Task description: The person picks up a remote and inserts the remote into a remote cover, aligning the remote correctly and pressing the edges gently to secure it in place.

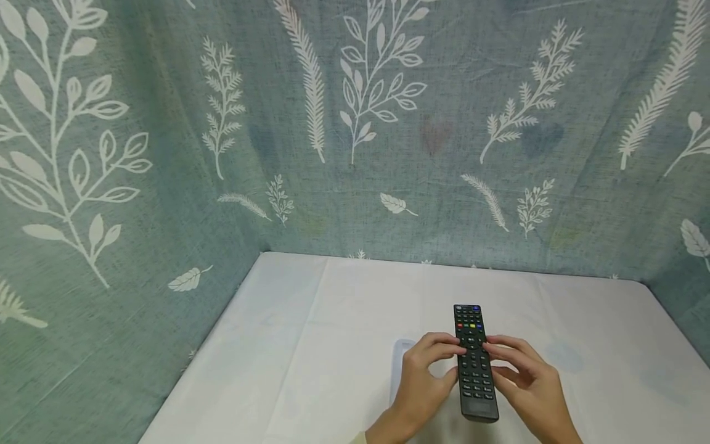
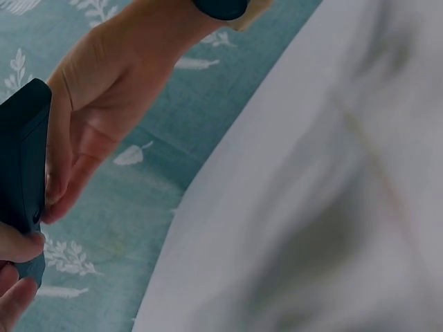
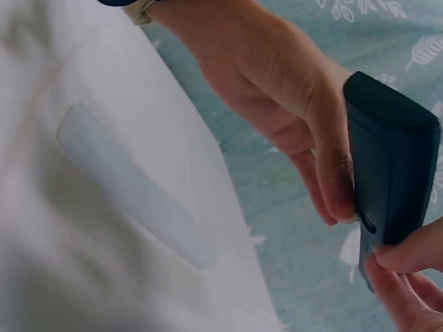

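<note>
A black remote control (image 1: 476, 364) with rows of buttons is held above the white table, its button face toward the head camera. The left hand (image 1: 423, 373) grips its left edge between fingertips and thumb. On the opposite edge, the right hand (image 1: 526, 375) pinches it in the same way. Both wrist views show the remote's plain dark underside (image 3: 387, 166), where a small slot is visible. Under the left hand lies a long pale blue piece (image 1: 396, 364), partly covered by that hand in the head view; the right wrist view shows more of its length.
A white-covered table (image 1: 333, 345) spreads beneath the hands. Green-blue cloth (image 1: 310, 185) printed with white leaves rises along its back and sides. A dark band (image 2: 221, 5) is on one wrist.
</note>
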`<action>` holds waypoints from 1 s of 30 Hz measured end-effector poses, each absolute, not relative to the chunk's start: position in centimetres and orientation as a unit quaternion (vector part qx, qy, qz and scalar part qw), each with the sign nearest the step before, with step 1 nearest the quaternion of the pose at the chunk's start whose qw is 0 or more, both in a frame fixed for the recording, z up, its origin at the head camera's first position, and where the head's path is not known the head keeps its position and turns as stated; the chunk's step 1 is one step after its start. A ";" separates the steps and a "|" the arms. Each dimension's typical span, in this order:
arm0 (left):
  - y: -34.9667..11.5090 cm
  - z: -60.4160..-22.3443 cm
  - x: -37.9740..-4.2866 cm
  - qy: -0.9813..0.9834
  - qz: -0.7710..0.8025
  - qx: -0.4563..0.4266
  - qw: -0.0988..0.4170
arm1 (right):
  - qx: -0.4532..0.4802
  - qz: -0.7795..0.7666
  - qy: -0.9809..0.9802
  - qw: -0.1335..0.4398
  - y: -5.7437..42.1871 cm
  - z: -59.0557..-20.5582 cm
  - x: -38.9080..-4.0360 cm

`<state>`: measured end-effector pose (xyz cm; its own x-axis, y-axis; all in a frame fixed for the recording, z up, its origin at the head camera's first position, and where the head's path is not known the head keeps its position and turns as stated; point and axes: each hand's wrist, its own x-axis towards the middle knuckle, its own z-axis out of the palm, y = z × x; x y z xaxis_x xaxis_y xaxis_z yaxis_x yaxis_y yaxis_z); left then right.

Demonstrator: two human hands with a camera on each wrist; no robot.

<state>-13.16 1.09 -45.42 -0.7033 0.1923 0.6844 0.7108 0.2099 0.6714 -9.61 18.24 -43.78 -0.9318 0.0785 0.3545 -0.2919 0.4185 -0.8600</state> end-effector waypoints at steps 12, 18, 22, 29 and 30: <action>-0.5 -44.6 -14.0 -0.744 -0.557 -0.303 0.211 | 0.120 0.545 -0.801 0.216 17.1 -43.4 -10.5; -1.1 -43.8 -14.7 -0.731 -0.547 -0.330 0.238 | 0.165 0.536 -0.796 0.230 17.0 -43.1 -11.4; -1.6 -42.7 -15.0 -0.721 -0.532 -0.352 0.271 | 0.186 0.554 -0.781 0.220 16.9 -42.9 -11.8; -2.5 -40.0 -14.0 -0.710 -0.562 -0.344 0.249 | 0.207 0.598 -0.750 0.194 16.3 -42.7 -12.5; -2.7 -39.8 -13.9 -0.709 -0.566 -0.342 0.245 | 0.212 0.598 -0.748 0.195 16.2 -42.7 -12.6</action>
<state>-13.90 -2.68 -39.82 -0.6456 0.2077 0.7349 0.7626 0.1241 0.6348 -12.57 16.20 -42.67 -0.8343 -0.0841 0.5448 -0.5499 0.1956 -0.8120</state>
